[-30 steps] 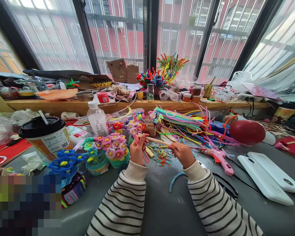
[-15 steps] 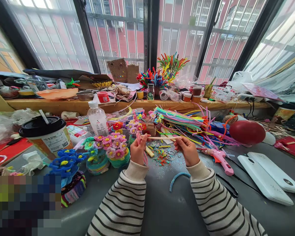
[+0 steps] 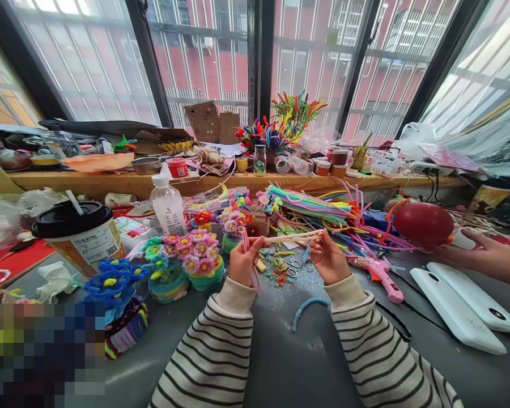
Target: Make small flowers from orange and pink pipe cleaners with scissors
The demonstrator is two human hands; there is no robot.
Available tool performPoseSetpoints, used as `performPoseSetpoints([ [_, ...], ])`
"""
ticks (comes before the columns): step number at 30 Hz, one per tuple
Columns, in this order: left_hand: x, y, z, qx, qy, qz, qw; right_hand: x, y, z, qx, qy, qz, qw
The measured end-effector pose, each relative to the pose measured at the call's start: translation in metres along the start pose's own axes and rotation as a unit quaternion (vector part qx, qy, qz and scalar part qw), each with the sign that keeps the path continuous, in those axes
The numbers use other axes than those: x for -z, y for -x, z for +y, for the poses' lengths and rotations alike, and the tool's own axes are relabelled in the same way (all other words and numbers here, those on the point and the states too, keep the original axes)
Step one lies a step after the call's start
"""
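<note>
A pale peach pipe cleaner (image 3: 292,237) stretches level between my two hands and looks doubled. My left hand (image 3: 243,266) pinches its left end, and a bent pink pipe cleaner (image 3: 255,277) is also held there, its ends sticking out above and below the fingers. At the other end, the fingertips of my right hand (image 3: 328,262) are closed on the peach strand. Below and between the hands lie small scissors (image 3: 293,267) among colourful clippings (image 3: 278,272). A curved blue pipe cleaner (image 3: 305,306) rests on the grey table nearer me.
Pipe-cleaner flower pots (image 3: 204,266), a lidded cup (image 3: 83,232) and a bottle (image 3: 169,207) stand left. Behind lies a pipe-cleaner bundle (image 3: 310,204). At right are a pink glue gun (image 3: 380,275), white power banks (image 3: 459,311), a red balloon (image 3: 423,225) and another person's hand (image 3: 480,258).
My right hand has risen slightly and the peach strand now shows as two lines. Another person's hand has come in from the right beside the balloon, which has shifted a little left.
</note>
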State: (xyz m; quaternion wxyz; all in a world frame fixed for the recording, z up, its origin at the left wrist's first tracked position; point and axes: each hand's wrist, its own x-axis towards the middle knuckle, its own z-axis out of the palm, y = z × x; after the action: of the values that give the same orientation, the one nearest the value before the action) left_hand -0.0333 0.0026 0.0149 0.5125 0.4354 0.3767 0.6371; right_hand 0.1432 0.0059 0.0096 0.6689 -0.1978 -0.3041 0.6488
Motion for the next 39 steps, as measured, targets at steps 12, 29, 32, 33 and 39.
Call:
performPoseSetpoints([
  [12,0.000,-0.002,-0.010,0.128,-0.025,-0.137,0.982,0.003,0.000,-0.006,0.004,-0.181,0.033,0.983],
  [29,-0.002,-0.001,-0.008,0.064,-0.103,-0.114,0.986,0.007,-0.003,-0.009,0.025,-0.166,0.081,0.982],
  [32,0.000,-0.002,-0.008,0.076,-0.087,-0.106,0.988,0.007,-0.003,-0.012,0.028,-0.113,0.055,0.992],
  [33,0.002,-0.003,-0.008,0.078,-0.078,-0.103,0.989,0.007,-0.003,-0.013,0.030,-0.080,0.040,0.996],
  [39,0.017,-0.003,-0.007,0.074,-0.015,-0.044,0.996,0.026,0.031,-0.027,0.018,0.212,0.038,0.976],
])
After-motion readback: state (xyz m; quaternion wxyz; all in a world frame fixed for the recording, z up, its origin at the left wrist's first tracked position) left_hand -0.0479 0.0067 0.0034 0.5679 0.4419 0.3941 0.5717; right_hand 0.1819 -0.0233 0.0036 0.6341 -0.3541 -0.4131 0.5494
